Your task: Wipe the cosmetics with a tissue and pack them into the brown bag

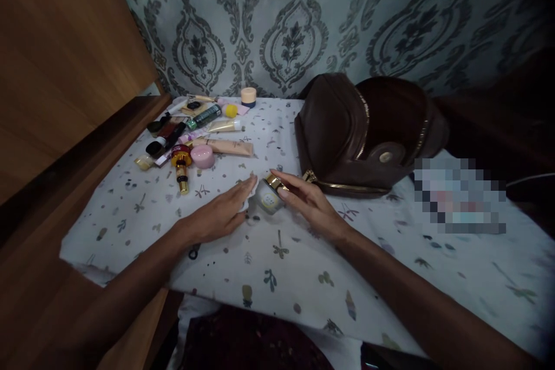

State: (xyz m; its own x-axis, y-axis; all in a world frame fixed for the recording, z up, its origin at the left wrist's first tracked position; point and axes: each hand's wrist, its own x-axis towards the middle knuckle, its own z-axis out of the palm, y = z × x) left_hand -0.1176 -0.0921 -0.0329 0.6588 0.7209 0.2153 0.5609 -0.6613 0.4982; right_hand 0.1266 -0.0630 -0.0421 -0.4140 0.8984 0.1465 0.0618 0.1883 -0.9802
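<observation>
A small grey bottle with a gold cap (269,198) is tilted just above the patterned white cloth, between my two hands. My right hand (310,202) grips it by the gold cap, thumb and fingers around it. Just left of the bottle, my left hand (225,211) has its fingers close together, with something white, perhaps a wipe (247,201), partly showing at the fingertips against the bottle. The rest of the white piece is hidden by the hand.
Behind my right hand stands a brown leather bag (333,127). Several cosmetics lie at the back left, among them a pink jar (202,156), a gold-capped bottle (182,176), a peach tube (225,147) and a cream-lidded jar (248,96). A blurred-out item (459,196) lies at right.
</observation>
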